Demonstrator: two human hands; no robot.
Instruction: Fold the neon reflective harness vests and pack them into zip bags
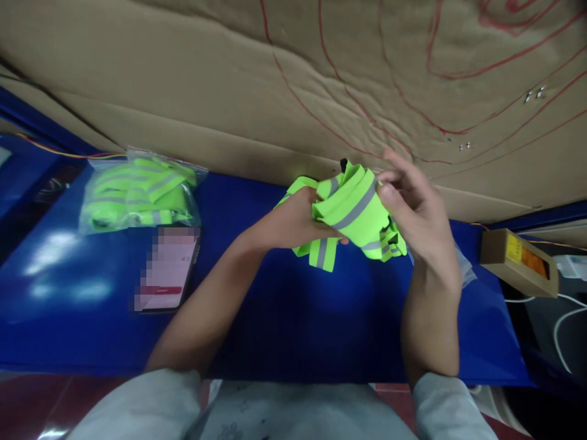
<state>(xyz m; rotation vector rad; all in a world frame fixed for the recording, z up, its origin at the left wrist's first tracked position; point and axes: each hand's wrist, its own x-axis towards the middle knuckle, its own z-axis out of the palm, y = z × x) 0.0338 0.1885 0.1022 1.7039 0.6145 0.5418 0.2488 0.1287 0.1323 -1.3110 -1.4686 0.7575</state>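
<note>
My left hand [298,223] is closed around a folded bundle of neon yellow-green reflective vest [351,205] with grey stripes. The bundle is held above the blue table, and a striped band hangs below my left wrist. Small black parts show at the bundle's top and right edges. Beside its right edge is my right hand [415,208], thumb and forefinger close to the fabric, the other fingers apart and raised. Whether the thumb touches the cloth is hard to tell. The bundle hides some of my left fingers.
On the blue table [293,324], a clear bag [142,192] of similar striped fabric lies at the left. A phone [172,269] lies in front of it. Clear plastic [465,269] sits behind my right wrist. A cardboard box [518,260] stands at the right, near white cables. Cardboard [206,79] walls the back.
</note>
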